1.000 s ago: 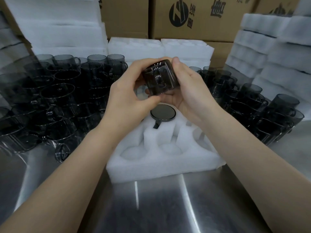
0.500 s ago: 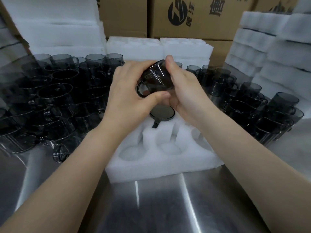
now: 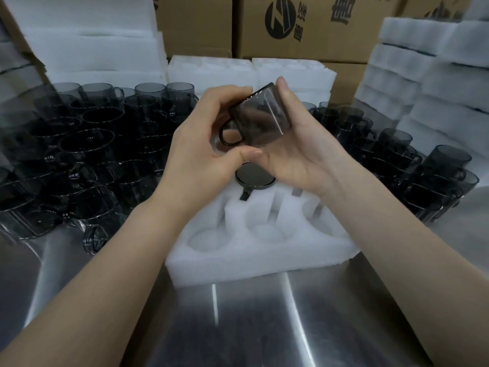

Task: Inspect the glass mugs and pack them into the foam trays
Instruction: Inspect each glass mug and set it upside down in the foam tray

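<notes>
- Right now we hold one smoked glass mug [image 3: 260,120] in both hands, in the air over the far side of the foam tray [image 3: 264,258] and not touching it.
- The mug is tipped onto its side, with its handle [image 3: 231,135] pointing towards our left hand [image 3: 201,144].
- Our left fingers [image 3: 232,91] curl over the top of the mug and the left thumb [image 3: 246,154] presses in below the handle, so this hand grips the glass.
- Our right hand [image 3: 299,154] cups the mug from the other side, palm turned up towards us, the thumb [image 3: 284,88] lying along its upper edge. This hand grips the mug too.
- The foam tray lies mid-table on the steel table [image 3: 238,327], between our forearms.
- A packed mug [image 3: 254,178] sits in a far pocket of the tray, directly under our hands, with its handle lying in a slot that points towards us.
- The round pockets along the tray's near side show bare foam.
- Loose mugs crowd the left side of the table [image 3: 87,144], some upright and some lying down. More mugs [image 3: 397,160] stand along the right side.
- Stacked foam [image 3: 92,49] rises at the far left and again at the far right [image 3: 436,83], and two more foam trays [image 3: 211,72] lie at the far edge.
- Cardboard boxes [image 3: 317,27] with black print stand behind everything.
</notes>
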A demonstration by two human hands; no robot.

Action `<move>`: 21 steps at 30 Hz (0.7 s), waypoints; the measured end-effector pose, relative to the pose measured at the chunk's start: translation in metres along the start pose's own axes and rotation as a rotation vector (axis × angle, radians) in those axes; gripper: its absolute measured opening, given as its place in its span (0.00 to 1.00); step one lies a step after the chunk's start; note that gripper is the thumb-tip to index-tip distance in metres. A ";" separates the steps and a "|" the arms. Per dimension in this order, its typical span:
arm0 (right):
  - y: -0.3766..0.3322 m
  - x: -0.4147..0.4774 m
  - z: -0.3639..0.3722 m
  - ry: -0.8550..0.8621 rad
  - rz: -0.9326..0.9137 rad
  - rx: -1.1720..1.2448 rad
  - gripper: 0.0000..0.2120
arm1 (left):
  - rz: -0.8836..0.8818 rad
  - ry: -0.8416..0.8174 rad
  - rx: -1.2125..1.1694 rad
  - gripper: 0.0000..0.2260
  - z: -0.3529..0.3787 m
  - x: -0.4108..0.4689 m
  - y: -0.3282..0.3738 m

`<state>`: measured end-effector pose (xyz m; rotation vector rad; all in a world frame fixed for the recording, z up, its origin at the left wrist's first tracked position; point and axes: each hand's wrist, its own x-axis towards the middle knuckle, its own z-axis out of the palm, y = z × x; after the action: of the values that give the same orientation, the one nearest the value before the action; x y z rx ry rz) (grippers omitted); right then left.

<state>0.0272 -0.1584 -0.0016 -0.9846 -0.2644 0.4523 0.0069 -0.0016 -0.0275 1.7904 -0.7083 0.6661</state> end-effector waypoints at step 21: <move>0.001 0.004 -0.003 0.003 0.013 0.000 0.22 | 0.115 -0.034 0.108 0.29 0.004 -0.003 0.004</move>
<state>0.0320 -0.1585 -0.0040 -0.9873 -0.2555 0.4625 0.0029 -0.0063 -0.0286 1.8744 -0.8162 0.7642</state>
